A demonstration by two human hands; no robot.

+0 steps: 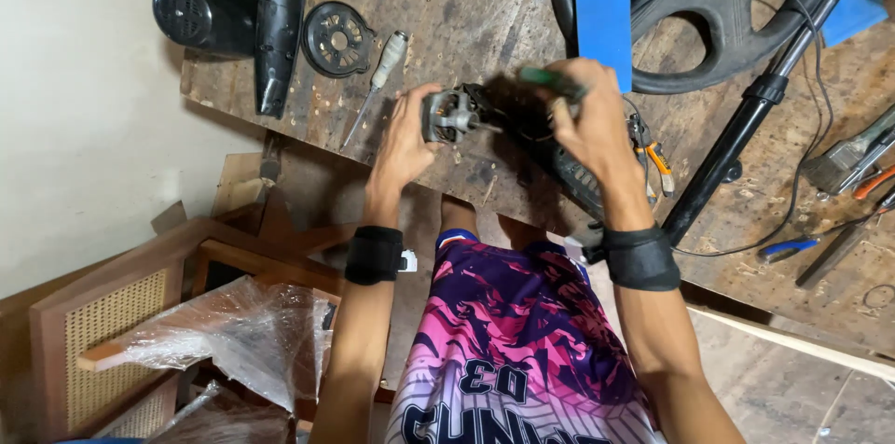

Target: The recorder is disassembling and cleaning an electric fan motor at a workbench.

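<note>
A small electric motor (pixel 454 115) is being steadied at the edge of the worn wooden workbench (pixel 485 6), left hand (pixel 406 141) fingers curled around it, while a green-handled screwdriver (pixel 550 80) is being gripped by the right hand (pixel 587 117), angled toward it.

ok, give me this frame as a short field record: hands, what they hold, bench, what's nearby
left hand: grips small grey electric motor at the bench edge
right hand: closed on green-handled tool, tip hidden
surface: worn wooden workbench
near left hand: white-handled screwdriver, round black plastic cover
near right hand: orange-handled pliers, black pole
wrists: black wristbands
</note>
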